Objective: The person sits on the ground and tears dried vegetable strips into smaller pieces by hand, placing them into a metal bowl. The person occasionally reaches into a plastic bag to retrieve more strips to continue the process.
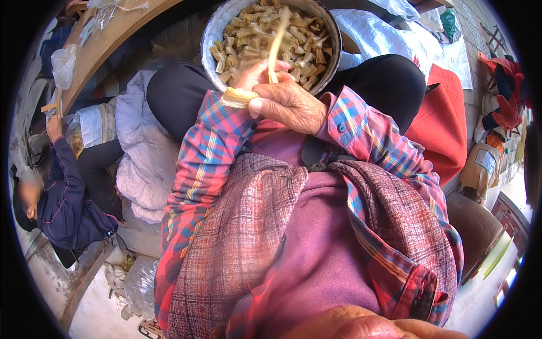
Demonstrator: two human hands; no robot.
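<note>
My right hand (292,104) pinches a small pale-yellow folded piece (239,97), which looks like dried husk or leaf, with the thumb along its end. A long, thin pale-yellow strip (278,42) rises from between my hands, its upper end blurred. My left hand (254,75) is just behind the right one, partly hidden by it; whether its fingers grip the strip or the piece is unclear. Beyond both hands, a round metal basin (206,51) with a worn rim holds many similar knotted or folded pieces (250,36). It stands between my bent knees.
A person (76,186) in a dark jacket sits at the left, one arm raised beside a curved-looking wooden board (110,38). A pale quilt (144,169) lies by my left knee. Beyond my right knee are red cloth (444,123), white plastic sheeting (381,38) and a brown bag (478,169).
</note>
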